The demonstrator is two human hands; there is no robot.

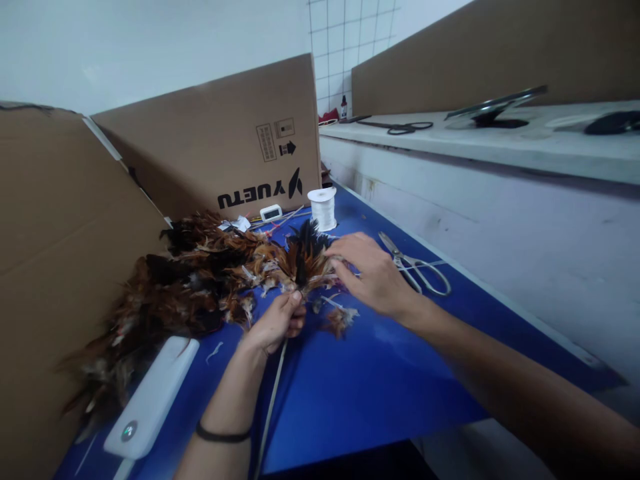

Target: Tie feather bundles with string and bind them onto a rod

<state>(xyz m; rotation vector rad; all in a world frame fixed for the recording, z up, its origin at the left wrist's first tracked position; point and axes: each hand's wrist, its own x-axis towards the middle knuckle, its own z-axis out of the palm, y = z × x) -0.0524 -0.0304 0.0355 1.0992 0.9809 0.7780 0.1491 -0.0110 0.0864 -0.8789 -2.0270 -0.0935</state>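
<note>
My left hand point(280, 320) is closed around the thin pale rod of a feather duster point(305, 257), with brown and black feathers fanning out above the thumb. The rod point(273, 400) slants down toward me past my wrist. At the right side of that fan, my right hand point(367, 270) has its fingers bent and brought together. What they pinch is too small to make out. A large heap of loose brown and black feathers point(200, 280) lies left of my hands. One small brown feather point(341, 320) rests on the blue tabletop point(380, 387) below my right hand.
Metal scissors point(420, 267) lie right of my right hand. A white thread spool point(323, 210) stands behind the feathers, beside a small white display device point(271, 213). A white power bank point(153, 397) is at front left. Cardboard boxes point(215, 147) and a white ledge point(450, 143) border the table.
</note>
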